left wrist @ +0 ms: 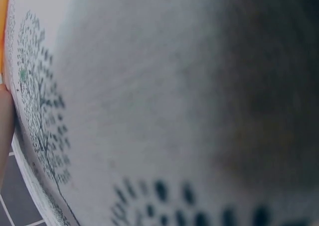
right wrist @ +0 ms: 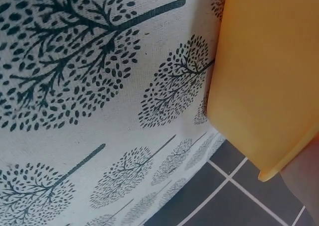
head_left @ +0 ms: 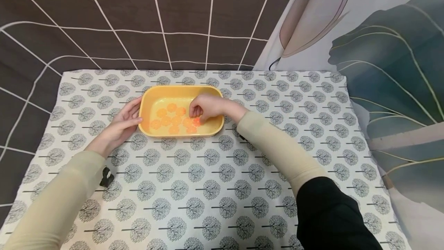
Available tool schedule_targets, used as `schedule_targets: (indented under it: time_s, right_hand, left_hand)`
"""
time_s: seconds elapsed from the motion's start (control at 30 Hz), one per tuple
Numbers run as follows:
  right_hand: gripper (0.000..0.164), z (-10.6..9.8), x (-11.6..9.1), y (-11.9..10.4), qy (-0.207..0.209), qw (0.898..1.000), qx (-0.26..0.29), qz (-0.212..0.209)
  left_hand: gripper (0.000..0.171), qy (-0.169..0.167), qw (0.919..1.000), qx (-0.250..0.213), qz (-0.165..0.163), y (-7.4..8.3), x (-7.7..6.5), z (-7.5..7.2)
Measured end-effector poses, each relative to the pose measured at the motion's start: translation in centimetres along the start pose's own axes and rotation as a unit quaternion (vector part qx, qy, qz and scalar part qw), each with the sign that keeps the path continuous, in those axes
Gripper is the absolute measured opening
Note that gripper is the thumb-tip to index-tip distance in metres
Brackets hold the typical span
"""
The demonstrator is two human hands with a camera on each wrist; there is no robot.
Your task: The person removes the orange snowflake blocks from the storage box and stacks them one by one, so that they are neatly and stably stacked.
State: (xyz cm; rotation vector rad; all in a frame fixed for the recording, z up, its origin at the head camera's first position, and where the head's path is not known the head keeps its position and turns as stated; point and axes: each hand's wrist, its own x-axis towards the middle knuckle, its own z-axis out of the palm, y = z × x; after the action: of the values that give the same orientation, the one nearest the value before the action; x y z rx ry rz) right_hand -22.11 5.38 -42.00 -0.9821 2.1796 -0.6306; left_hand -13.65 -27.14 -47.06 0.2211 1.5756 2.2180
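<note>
Yellow tub (head_left: 149, 105), its 9 o'clock end held by the left hand (head_left: 123, 124), thumb laid on the rim and fingers against the outer wall. Right hand (head_left: 208, 107) came in over the 3 o'clock rim, fingers curled low inside; a brighter orange slice (head_left: 196, 121) lay at the fingertips, though whether pinched or merely touched I could not tell. More orange slices (head_left: 166, 120), flat and scalloped, were spread over the tub floor from its centre to 8 o'clock. Tub sat level towards 11 o'clock on a white tree-print cloth (head_left: 208, 173). Beige sleeves (head_left: 281, 147) covered both forearms, a black sleeve (head_left: 333, 215) above the right one. Outward: dark grid-patterned hanging (head_left: 184, 12) at 12 o'clock, leaf-print curtain (head_left: 392, 57) at 2 to 3. Left wrist view mostly blurred cloth.
</note>
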Motion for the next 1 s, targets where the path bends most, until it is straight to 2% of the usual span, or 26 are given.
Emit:
schedule_targets:
  time_s: [0.17, 0.43, 0.7, 1.0]
  right_hand:
    - [0.037, 0.29, 0.29, 0.06, -0.009, 0.998, -0.056, -0.002]
    - [0.032, 0.64, 0.34, -0.07, -0.007, 0.996, -0.084, 0.001]
    - [0.030, 0.57, 0.34, -0.14, -0.013, 0.997, -0.072, 0.007]
    - [0.014, 0.39, 0.42, 0.12, 0.005, 0.999, -0.031, -0.005]
  left_hand:
    - [0.077, 0.000, 1.0000, -0.003, -0.009, 0.14, 0.08, 0.01]
    - [0.076, 0.000, 0.9999, -0.011, -0.011, 0.19, 0.15, 0.12]
    - [0.076, 0.007, 0.9998, -0.012, -0.016, 0.19, 0.15, 0.11]
    - [0.074, 0.008, 0.9994, -0.029, -0.014, 0.05, 0.14, -0.01]
